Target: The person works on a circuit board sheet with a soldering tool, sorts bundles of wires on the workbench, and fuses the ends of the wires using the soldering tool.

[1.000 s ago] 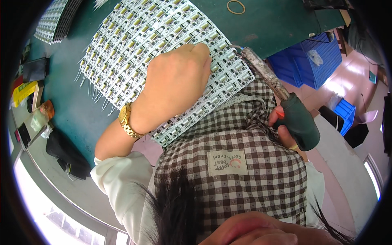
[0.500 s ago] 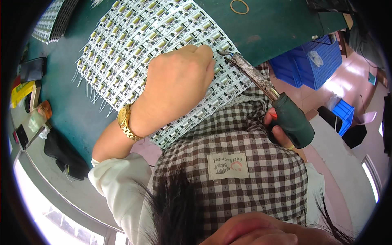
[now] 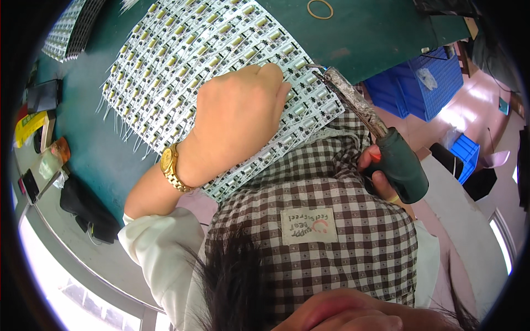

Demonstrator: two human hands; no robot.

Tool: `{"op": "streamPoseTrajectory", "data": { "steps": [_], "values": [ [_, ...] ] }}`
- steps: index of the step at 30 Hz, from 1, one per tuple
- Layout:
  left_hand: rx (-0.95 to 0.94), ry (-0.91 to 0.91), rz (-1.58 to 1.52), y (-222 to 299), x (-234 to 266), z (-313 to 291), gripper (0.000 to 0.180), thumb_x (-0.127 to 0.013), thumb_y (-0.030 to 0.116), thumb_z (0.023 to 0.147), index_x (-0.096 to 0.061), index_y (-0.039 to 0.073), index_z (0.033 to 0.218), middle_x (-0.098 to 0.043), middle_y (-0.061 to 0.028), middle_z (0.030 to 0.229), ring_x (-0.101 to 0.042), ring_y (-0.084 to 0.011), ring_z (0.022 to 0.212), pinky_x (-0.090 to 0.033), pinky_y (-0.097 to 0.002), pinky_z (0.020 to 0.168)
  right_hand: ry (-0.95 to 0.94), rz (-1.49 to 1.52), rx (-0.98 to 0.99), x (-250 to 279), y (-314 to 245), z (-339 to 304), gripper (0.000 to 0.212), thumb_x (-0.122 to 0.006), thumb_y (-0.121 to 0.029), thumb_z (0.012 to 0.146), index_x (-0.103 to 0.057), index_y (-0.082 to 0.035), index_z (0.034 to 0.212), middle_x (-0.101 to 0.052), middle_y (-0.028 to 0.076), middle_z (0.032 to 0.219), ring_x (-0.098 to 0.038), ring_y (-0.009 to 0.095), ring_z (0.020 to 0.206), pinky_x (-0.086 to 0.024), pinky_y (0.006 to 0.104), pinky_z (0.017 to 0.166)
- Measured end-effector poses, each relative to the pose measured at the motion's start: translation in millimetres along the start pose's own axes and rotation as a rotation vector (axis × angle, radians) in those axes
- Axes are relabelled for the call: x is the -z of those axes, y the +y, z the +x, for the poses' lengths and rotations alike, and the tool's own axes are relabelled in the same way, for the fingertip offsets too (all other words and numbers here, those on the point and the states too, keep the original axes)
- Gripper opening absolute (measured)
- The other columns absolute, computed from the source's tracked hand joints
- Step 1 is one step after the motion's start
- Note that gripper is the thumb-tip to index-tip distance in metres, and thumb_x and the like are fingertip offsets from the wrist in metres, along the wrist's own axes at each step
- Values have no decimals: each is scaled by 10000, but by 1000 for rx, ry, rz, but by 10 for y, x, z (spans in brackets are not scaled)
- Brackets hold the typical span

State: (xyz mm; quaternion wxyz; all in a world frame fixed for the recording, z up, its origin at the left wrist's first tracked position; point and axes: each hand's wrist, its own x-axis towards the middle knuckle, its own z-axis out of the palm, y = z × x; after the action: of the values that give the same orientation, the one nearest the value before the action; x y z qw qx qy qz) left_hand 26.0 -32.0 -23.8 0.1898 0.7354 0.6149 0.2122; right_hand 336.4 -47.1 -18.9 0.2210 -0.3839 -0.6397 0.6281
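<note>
A large panel of small white circuit boards point(image 3: 165, 71) lies partly on the green table, its near corner reaching over my checked apron. Rows of yellowish cylindrical parts and black chips cover it, and thin wires stick out along its left edge. My left hand point(image 3: 240, 107), with a gold watch at the wrist, rests closed over the panel; its fingertips are hidden underneath. In my right hand point(image 3: 377, 175) is a soldering gun point(image 3: 400, 165) with a dark green handle, red trigger and crusted metal barrel. Its thin tip is at the panel's right edge; contact cannot be made out.
The green table point(image 3: 364, 33) carries a rubber band point(image 3: 320, 9) and, at far left, a stack of similar panels point(image 3: 69, 30). Blue plastic crates point(image 3: 414, 83) stand on the floor to the right. A black bag-like item point(image 3: 85, 207) lies at left.
The soldering gun has shifted slightly right, its tip sliding toward the panel's right edge. My left hand and the panel have moved only a little.
</note>
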Motion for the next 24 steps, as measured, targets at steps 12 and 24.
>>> {"op": "streamPoseTrajectory", "data": {
  "steps": [12,24],
  "values": [
    [-23,0,3,-15,24,9,257,-666,202,870,-530,46,718,-545,-122,626,-570,-312,568,-438,-398,505,-86,-237,292,19,-62,146,443,-588,-115,888,-501,165,1221,-629,173,858,-583,217,717,-487,337,683],
    [-15,3,10,0,1,-6,247,-669,196,867,-534,48,723,-556,-112,624,-568,-306,555,-436,-391,494,-133,-230,47,27,4,25,261,-574,-103,854,-527,23,1078,-593,129,956,-530,195,799,-451,321,725]
  ]
}}
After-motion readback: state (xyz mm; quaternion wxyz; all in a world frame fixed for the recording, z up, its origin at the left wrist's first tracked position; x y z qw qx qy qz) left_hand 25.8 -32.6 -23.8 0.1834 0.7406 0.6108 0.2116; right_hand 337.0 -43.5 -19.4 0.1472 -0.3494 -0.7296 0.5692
